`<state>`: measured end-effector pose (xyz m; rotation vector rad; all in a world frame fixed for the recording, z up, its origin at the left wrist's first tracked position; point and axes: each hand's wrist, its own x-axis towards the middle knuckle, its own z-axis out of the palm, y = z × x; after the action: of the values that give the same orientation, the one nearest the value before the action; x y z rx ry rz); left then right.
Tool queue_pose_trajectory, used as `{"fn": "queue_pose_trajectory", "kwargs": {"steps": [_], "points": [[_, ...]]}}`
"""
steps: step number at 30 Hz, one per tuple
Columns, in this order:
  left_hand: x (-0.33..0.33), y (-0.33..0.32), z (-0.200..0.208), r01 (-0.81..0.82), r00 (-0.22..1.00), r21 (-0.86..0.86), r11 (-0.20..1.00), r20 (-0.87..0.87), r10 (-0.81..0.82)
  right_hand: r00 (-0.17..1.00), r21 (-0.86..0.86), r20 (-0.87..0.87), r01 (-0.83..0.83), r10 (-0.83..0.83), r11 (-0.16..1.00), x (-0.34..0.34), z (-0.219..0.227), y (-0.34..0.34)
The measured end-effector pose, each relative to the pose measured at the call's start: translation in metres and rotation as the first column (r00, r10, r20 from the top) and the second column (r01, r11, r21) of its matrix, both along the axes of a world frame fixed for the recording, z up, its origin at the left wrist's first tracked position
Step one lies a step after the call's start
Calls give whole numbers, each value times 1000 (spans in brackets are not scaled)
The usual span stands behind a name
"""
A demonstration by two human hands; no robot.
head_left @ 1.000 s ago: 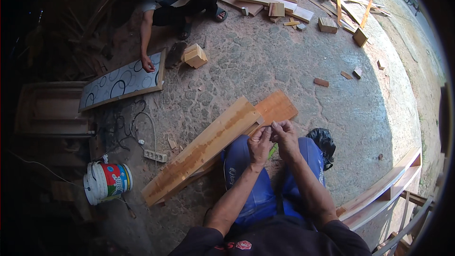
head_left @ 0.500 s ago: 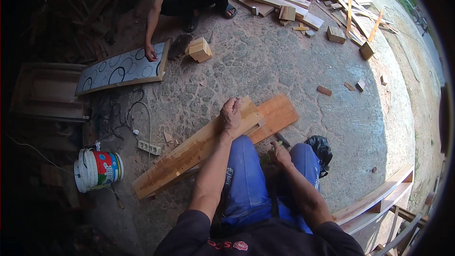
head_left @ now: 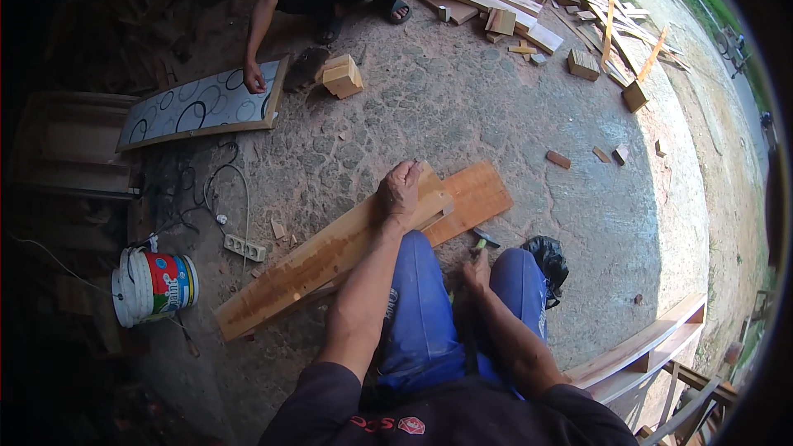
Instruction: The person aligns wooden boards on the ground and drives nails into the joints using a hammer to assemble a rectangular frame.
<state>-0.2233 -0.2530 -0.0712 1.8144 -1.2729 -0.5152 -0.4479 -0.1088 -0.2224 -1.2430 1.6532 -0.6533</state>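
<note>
A long wooden piece built of pale boards slants in front of my knees, its upper end beside my left knee. My left hand rests on that end, fingers curled and pressed together; what they pinch, if anything, is too small to make out. Under this end, a reddish-brown plank juts out to the right. Between my knees, my right hand is wrapped round the green handle of a hammer. The hammer's dark head points up, short of the plank.
Across from me a person squats, one hand on a circle-patterned panel. A wood block stands near them. At left are a paint bucket and a power strip. A black plastic bag lies by my right knee; scrap wood is piled beyond.
My right hand has shifted and turned the hammer, so its head shows more clearly. The left hand stays on the board's end. The whole view has shifted slightly.
</note>
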Motion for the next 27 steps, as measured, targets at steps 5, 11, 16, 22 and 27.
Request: {"fn": "queue_pose_trajectory", "kwargs": {"steps": [5,11,16,22,27], "points": [[-16,-7,7,83,996,-81,993,-39,-86,953,98,71,287,-294,953,-15,53,-6],[-17,-12,-5,65,998,-145,987,-16,-68,1000,-429,2,-8,10,903,-27,158,-24],[-16,-16,-18,111,989,-233,966,-69,-130,948,-318,-22,-307,317,897,-30,207,-65],[-6,-16,-25,119,984,-235,965,157,-83,910,-586,-168,-402,380,704,-9,239,-83],[-12,-10,-9,139,967,-160,977,234,-100,798,-397,-329,-602,505,693,-7,238,-108]]}}
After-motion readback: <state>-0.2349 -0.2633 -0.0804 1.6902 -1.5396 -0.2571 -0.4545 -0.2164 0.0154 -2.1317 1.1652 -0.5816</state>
